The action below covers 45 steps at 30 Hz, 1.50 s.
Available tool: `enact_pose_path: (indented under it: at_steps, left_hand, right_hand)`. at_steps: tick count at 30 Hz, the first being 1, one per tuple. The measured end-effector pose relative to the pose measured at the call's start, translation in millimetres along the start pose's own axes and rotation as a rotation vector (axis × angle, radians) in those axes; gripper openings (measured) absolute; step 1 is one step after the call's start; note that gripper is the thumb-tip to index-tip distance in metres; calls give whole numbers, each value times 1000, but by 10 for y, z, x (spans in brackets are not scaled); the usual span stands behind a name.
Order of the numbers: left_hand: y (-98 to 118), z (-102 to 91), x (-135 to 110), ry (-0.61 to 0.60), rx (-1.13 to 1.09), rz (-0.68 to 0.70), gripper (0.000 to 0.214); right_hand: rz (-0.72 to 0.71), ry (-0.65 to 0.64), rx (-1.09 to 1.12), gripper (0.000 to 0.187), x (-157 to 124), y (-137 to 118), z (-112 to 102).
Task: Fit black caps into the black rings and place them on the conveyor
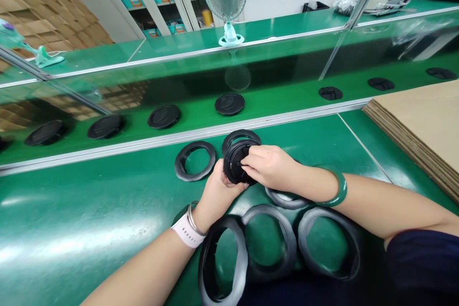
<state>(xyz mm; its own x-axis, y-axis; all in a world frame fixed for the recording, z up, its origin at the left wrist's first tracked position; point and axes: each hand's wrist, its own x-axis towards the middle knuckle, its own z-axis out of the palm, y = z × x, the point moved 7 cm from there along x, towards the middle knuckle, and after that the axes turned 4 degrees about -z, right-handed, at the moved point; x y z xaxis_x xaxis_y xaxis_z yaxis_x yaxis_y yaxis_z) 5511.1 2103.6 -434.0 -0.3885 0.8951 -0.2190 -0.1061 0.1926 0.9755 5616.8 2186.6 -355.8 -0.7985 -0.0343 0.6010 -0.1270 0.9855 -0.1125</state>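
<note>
In the head view, the left hand (217,196) and right hand (270,167) hold a round black plastic disc (236,165) up off the green belt (89,220). The left hand cups its lower edge, while the right hand's fingertips (247,167) press closed against its face. The disc stands tilted on edge, its face turned toward the right hand; being round, it shows no long axis. Black rubber rings (195,161) lie flat on the belt just beside the disc and nearer the person. Beyond the disc, past a metal rail (179,136), more black discs (229,103) sit in a row.
</note>
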Motion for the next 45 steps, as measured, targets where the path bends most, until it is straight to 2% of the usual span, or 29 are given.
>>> enact_pose_path:
  at_steps: [7, 16, 23, 36, 45]
  left_hand:
    - [-6, 0, 17, 1, -31, 7, 61]
    - [-3, -2, 3, 3, 16, -9, 58]
    - [6, 0, 3, 3, 4, -5, 62]
    - [13, 9, -8, -4, 44, -13, 55]
    - [16, 9, -6, -18, 64, -7, 56]
  right_hand:
    - [-63, -65, -56, 23, 0, -55, -3]
    - [-4, -69, -12, 18, 3, 43, 37]
    - [-60, -68, -27, 20, 11, -27, -11]
    - [169, -177, 148, 1, 25, 134, 41]
    - [231, -148, 243, 7, 20, 161, 22]
